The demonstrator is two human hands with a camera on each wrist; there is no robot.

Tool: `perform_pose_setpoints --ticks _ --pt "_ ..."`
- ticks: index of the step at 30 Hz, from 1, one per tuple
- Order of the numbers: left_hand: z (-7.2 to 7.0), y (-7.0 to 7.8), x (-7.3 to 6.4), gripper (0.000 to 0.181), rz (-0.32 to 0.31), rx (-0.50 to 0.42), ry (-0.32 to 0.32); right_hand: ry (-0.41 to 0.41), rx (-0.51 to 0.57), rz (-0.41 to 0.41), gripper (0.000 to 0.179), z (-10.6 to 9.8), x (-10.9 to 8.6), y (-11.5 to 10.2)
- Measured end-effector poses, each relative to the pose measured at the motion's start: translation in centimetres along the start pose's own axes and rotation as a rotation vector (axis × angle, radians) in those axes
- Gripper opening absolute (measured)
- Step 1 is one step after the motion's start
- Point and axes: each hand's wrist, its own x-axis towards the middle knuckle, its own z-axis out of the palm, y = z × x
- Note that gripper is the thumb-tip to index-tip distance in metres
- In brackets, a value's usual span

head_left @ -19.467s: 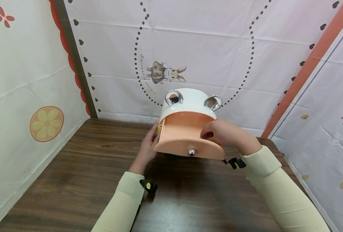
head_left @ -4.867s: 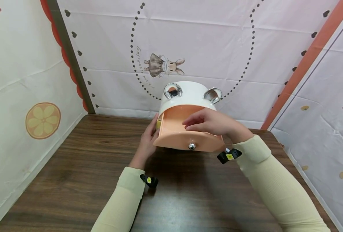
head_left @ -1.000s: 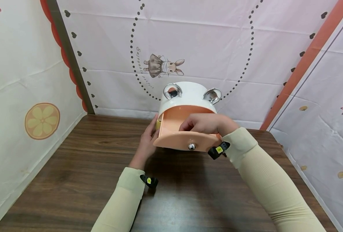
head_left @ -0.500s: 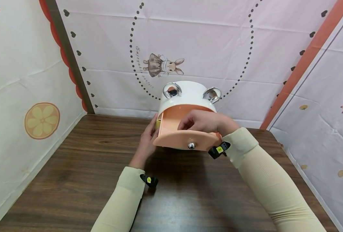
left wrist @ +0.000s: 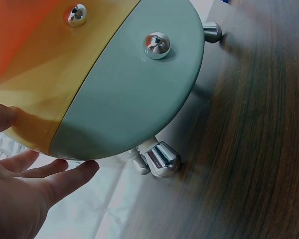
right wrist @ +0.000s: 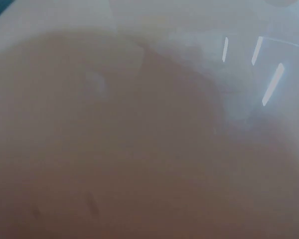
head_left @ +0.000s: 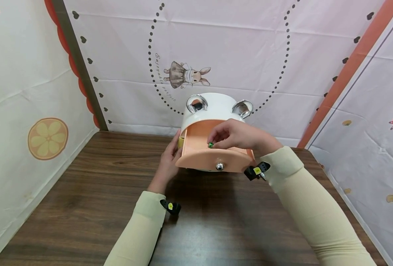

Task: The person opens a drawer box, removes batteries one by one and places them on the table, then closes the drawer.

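A white rounded storage box (head_left: 217, 107) with mirror-like oval ears stands at the table's far side. Its top peach drawer (head_left: 213, 159), with a silver ball knob, is pulled out. Above the drawer my right hand (head_left: 239, 136) pinches a tiny green object (head_left: 211, 145) between thumb and fingertips; its kind is too small to tell. My left hand (head_left: 170, 162) holds the box by its left side. In the left wrist view the thumb lies by the yellow drawer front (left wrist: 55, 84), the fingers along the box's edge. The right wrist view shows only a blurred, glossy pinkish surface (right wrist: 139, 149).
Below the yellow front is a grey-green drawer front (left wrist: 124, 94) with a silver knob; short silver feet (left wrist: 162, 160) carry the box. The dark wooden table (head_left: 116, 207) reaches toward me. Printed cloth walls (head_left: 129, 55) stand behind and at both sides.
My right hand was down inside the drawer, fingertips hidden; it has risen slightly, and the green object now shows between its fingers. My left hand keeps its place on the box.
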Motion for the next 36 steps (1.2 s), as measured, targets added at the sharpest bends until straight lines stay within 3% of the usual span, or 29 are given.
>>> perform_pose_setpoints --ticks 14,20,24,27,31,36 --pt "-0.1 -0.3 0.0 0.059 0.002 -0.007 -0.002 0.120 -0.007 0.012 0.018 -1.0 -1.8 0.1" --pt "0.4 -3.0 1.0 0.058 0.033 -0.002 0.022 0.143 -0.074 0.016 0.019 -1.3 -2.4 -0.1" --pt "0.2 -1.5 0.5 0.058 0.017 0.007 0.010 0.156 -0.102 0.025 0.020 -1.4 -2.7 -0.3" --pt "0.1 -1.1 0.5 0.059 -0.010 -0.002 -0.003 0.164 -0.107 0.022 0.020 -1.5 -3.0 -0.4" --pt "0.4 -3.3 1.2 0.059 0.010 -0.008 0.009 0.171 -0.109 0.013 0.022 -1.6 -3.5 -0.3" --pt "0.5 -3.6 1.2 0.058 0.040 0.000 0.023 0.178 -0.103 -0.005 0.022 -1.8 -4.1 -0.1"
